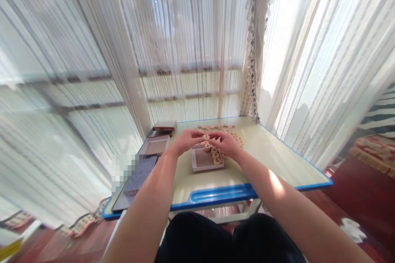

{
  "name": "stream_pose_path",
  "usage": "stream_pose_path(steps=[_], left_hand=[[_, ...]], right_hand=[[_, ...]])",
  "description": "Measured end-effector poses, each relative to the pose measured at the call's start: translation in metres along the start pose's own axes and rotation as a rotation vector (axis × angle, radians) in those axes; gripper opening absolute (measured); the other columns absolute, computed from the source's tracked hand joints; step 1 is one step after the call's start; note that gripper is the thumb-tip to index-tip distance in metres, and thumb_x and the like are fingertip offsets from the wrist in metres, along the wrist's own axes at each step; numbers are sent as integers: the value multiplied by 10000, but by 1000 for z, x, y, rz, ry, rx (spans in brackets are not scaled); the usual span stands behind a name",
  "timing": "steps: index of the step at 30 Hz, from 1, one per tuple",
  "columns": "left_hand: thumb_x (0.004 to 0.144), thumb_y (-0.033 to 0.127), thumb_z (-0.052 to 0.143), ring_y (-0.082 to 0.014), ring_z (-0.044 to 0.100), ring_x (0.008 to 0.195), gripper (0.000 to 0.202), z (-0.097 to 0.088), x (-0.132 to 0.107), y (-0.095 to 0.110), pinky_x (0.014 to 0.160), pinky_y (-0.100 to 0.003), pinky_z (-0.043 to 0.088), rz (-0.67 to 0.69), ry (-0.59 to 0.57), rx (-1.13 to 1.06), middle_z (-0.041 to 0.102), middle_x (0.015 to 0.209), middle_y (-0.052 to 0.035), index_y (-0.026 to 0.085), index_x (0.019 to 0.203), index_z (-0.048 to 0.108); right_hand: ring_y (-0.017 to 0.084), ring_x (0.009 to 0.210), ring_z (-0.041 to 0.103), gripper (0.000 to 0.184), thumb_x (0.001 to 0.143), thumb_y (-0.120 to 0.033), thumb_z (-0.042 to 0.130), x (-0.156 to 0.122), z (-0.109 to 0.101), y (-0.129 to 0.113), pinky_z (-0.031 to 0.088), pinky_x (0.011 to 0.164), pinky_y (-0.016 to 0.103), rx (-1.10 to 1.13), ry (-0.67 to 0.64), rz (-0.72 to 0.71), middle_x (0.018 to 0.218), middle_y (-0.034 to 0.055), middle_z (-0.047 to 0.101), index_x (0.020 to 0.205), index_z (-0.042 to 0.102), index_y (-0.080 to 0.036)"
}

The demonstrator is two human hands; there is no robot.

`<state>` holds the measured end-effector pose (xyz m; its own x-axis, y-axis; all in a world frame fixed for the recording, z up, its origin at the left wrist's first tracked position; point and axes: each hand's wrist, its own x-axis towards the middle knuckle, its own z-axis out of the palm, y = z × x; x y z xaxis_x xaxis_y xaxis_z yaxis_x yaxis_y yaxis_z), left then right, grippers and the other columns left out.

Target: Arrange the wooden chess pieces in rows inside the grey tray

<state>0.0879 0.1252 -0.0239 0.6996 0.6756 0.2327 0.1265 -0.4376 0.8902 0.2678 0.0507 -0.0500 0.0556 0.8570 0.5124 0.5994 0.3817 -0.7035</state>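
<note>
Between the fingertips of my left hand and my right hand is a round wooden xiangqi piece, its character face towards me. Both hands pinch it from opposite sides above the far edge of a shallow white box. Inside that box, a row of xiangqi pieces lines the right side and runs towards the far edge. More loose pieces lie on the table beyond and to the right of my right hand, which hides some of them.
The cream table has a blue rim. To the left are a tablet, a second shallow box and stacked books or boxes. Sheer curtains hang behind the table. A red-draped piece of furniture stands at the right.
</note>
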Motion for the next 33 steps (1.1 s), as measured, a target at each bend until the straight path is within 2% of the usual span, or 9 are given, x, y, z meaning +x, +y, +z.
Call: stream_pose_path(steps=[5, 15, 18, 20, 23, 27, 33], left_hand=[[669, 355, 688, -190, 615, 903, 334, 1, -1, 1, 816, -302, 471, -2, -15, -12, 692, 947, -74, 151, 933, 684], [658, 367, 676, -196, 623, 867, 357, 4, -5, 9, 762, -292, 476, -7, -22, 121, 703, 908, -58, 172, 957, 691], [648, 375, 671, -187, 619, 828, 341, 0, -6, 7, 726, -276, 464, -37, -18, 217, 704, 877, -50, 182, 928, 702], [614, 386, 688, -185, 613, 793, 319, -5, -7, 5, 696, -265, 447, -75, -16, 345, 704, 842, -45, 184, 858, 719], [562, 401, 707, -175, 592, 705, 289, -11, -9, 3, 632, -251, 408, -145, -129, 523, 696, 741, -29, 189, 756, 734], [599, 433, 650, -138, 519, 560, 264, -8, -9, 2, 541, -248, 340, -169, -277, 679, 627, 559, 3, 198, 682, 738], [633, 429, 599, -116, 465, 499, 271, 1, -5, -2, 505, -248, 291, -125, -282, 785, 579, 501, 5, 182, 608, 707]], right_hand=[[144, 719, 578, 249, 737, -365, 600, 3, -1, -3, 434, 635, 264, -7, -46, 15, 873, 35, 686, 915, 684, -213], [134, 672, 567, 273, 713, -362, 604, -2, -5, -7, 442, 614, 261, 54, -80, 29, 835, 48, 672, 901, 684, -182], [143, 714, 580, 252, 726, -312, 570, -3, -6, -1, 451, 660, 273, 103, -28, 47, 873, 49, 674, 914, 678, -183], [150, 713, 581, 243, 732, -292, 549, -3, -7, 5, 446, 664, 275, 84, 27, 59, 810, 38, 670, 904, 678, -181], [147, 651, 563, 241, 729, -299, 543, -2, -7, 13, 432, 626, 270, 2, 95, 59, 719, 25, 648, 885, 680, -177], [136, 626, 548, 242, 731, -299, 537, -2, -8, 15, 420, 614, 259, -64, 114, 31, 699, 17, 635, 890, 679, -185], [137, 627, 545, 227, 724, -286, 534, -1, -8, 12, 408, 605, 253, -141, 105, 7, 675, 16, 635, 850, 691, -180]])
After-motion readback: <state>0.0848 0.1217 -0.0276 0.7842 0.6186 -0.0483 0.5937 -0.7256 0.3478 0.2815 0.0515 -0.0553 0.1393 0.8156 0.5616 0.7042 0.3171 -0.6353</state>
